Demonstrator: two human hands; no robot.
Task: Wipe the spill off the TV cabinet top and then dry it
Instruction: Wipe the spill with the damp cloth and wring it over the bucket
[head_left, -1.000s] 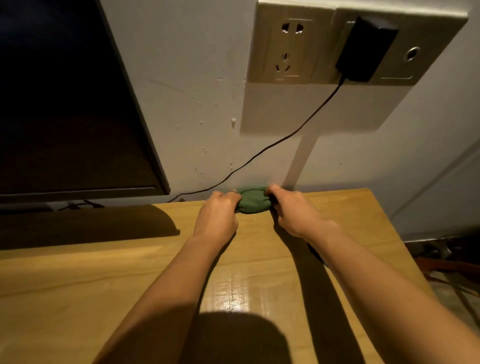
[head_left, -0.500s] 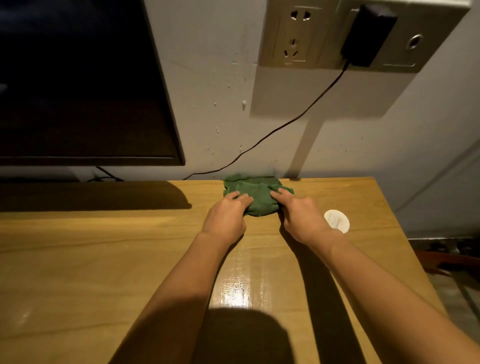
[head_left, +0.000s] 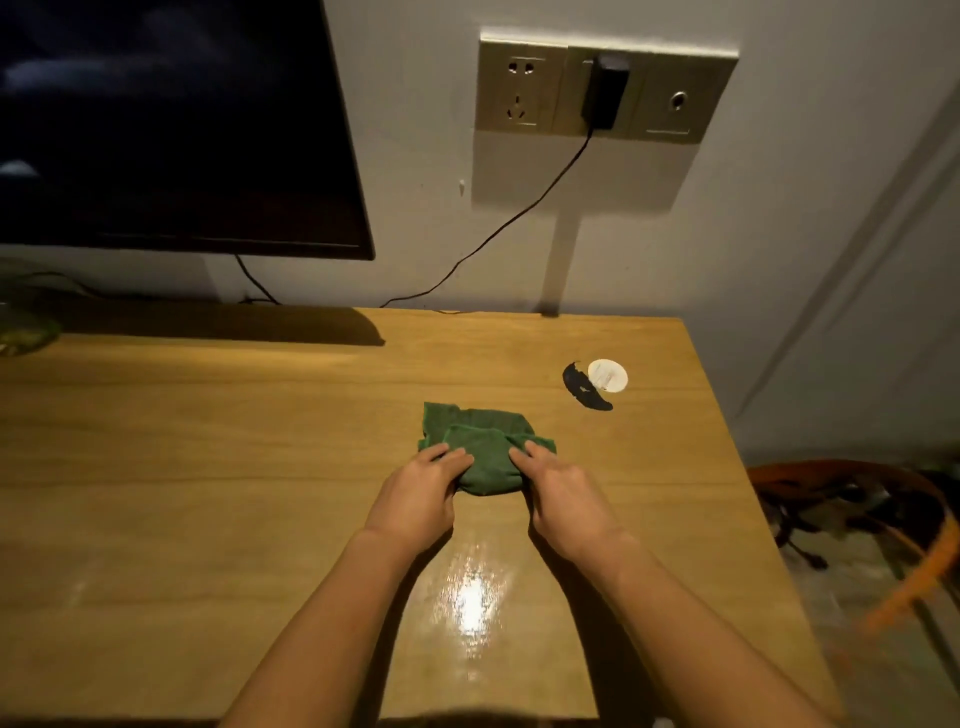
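A bunched green cloth (head_left: 480, 447) lies on the wooden TV cabinet top (head_left: 208, 467), right of centre. My left hand (head_left: 415, 499) grips its left side with curled fingers. My right hand (head_left: 563, 493) grips its right side the same way. Just in front of the cloth, between my forearms, a wet glossy patch (head_left: 472, 597) shines on the wood.
A dark TV screen (head_left: 171, 124) hangs at the upper left. A wall socket plate (head_left: 519, 88) holds a black plug (head_left: 605, 96) whose cable runs down behind the cabinet. A small white round lid (head_left: 608, 375) sits near the back right. Orange and dark clutter (head_left: 857, 499) lies on the floor right.
Both hands have pulled the green cloth from the back edge by the wall toward me, across the cabinet top. The white lid has come into view.
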